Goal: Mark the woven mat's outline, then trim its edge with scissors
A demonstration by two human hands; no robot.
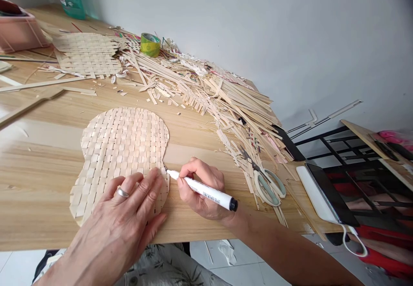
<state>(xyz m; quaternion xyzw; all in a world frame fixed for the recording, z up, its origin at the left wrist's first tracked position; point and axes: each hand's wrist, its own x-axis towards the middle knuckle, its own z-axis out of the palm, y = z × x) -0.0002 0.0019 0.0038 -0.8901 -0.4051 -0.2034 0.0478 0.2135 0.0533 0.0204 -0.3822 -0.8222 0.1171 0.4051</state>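
Note:
A woven mat of pale flat strips (124, 144), cut to a rounded outline with a waist, lies flat on the wooden table (41, 191). My left hand (129, 217), with a ring on one finger, rests on its lower right part, fingers spread and palm down. My right hand (203, 189) pinches a white marker (208, 193) near its tip. The marker's black end points right, and its tip touches or nearly touches the mat's right edge at the waist, just beyond my left fingertips.
Loose strips and scraps (206, 90) pile along the wall. Another woven piece (90, 53), a tape roll (150, 45) and a pink box (19, 32) stand farther back. Scissors (266, 187) lie right of my right hand, and a phone (331, 195) beyond them.

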